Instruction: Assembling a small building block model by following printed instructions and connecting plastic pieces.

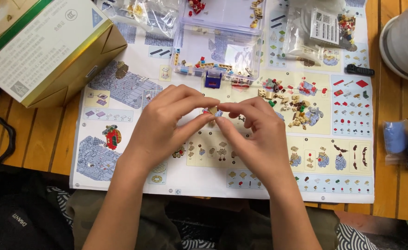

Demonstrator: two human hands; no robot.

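My left hand [167, 125] and my right hand [255, 134] meet over a large printed instruction sheet [120, 153] on a wooden slatted table [37, 139]. Between their fingertips they pinch a tiny tan building piece [212, 110]. Thumbs and forefingers of both hands close on it. A loose pile of small tan, red and green pieces [289, 104] lies on the sheet just right of my right hand.
A clear plastic sorting box [218, 41] with small pieces stands behind the hands. A gold and white carton [42, 46] sits far left, plastic bags of parts [324, 28] far right. A white round pot [405, 39], a black tool [359, 70] and small bags [400, 141] lie right.
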